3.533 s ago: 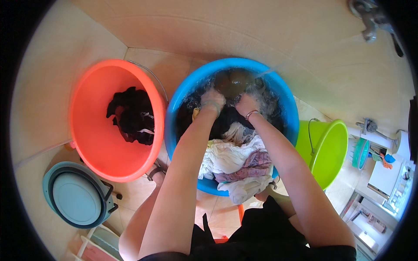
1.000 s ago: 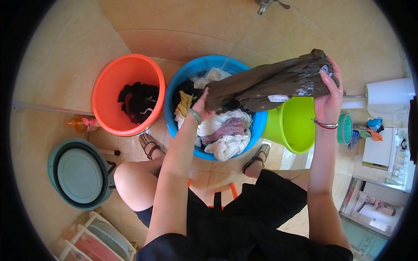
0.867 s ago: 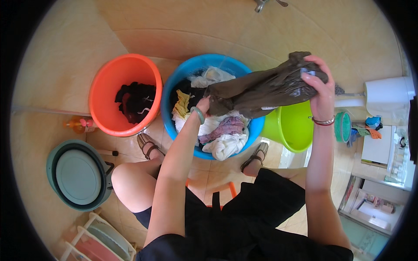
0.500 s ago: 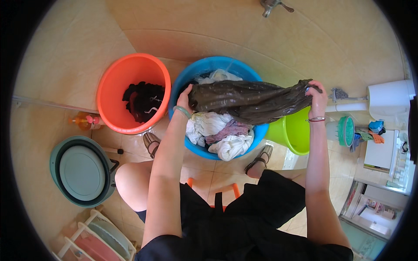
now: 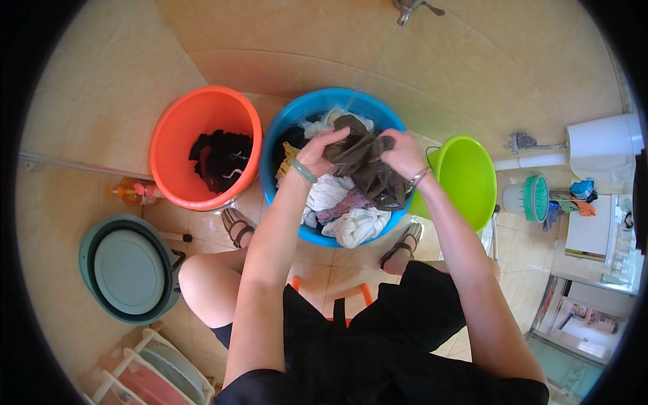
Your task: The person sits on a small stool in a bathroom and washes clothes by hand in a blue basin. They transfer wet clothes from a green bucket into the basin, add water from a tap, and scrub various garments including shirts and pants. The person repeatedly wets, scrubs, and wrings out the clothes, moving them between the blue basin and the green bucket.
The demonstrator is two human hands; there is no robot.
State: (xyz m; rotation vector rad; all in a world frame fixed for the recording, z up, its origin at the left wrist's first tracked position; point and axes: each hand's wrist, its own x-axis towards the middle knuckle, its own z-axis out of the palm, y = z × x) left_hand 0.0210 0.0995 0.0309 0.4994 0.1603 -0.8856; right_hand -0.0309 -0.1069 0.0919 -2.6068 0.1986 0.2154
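Observation:
A wet, dark brown piece of cloth [image 5: 368, 165] hangs bunched over the blue basin [image 5: 297, 229]. My left hand [image 5: 322, 154], with a green bangle at the wrist, holds its left side; some of the fingers are hidden by the cloth. My right hand [image 5: 403, 156] is closed on the cloth's upper right part. Below, white laundry [image 5: 361, 226], a purplish garment [image 5: 344, 204] and a yellowish one [image 5: 287, 158] lie in the basin. A thin stream of water runs down into its far side.
An orange bucket [image 5: 165, 175] with dark clothes [image 5: 226, 158] stands left of the basin. To the right is a lime green bucket [image 5: 466, 179]. A tap [image 5: 408, 8] juts from the wall above. A grey-green folding basin [image 5: 128, 266] sits at the left, near a pump bottle [image 5: 131, 191].
The brown cloth was stretched wide between my hands; now it is gathered. My right hand has moved left, close to the left hand, which has shifted slightly right.

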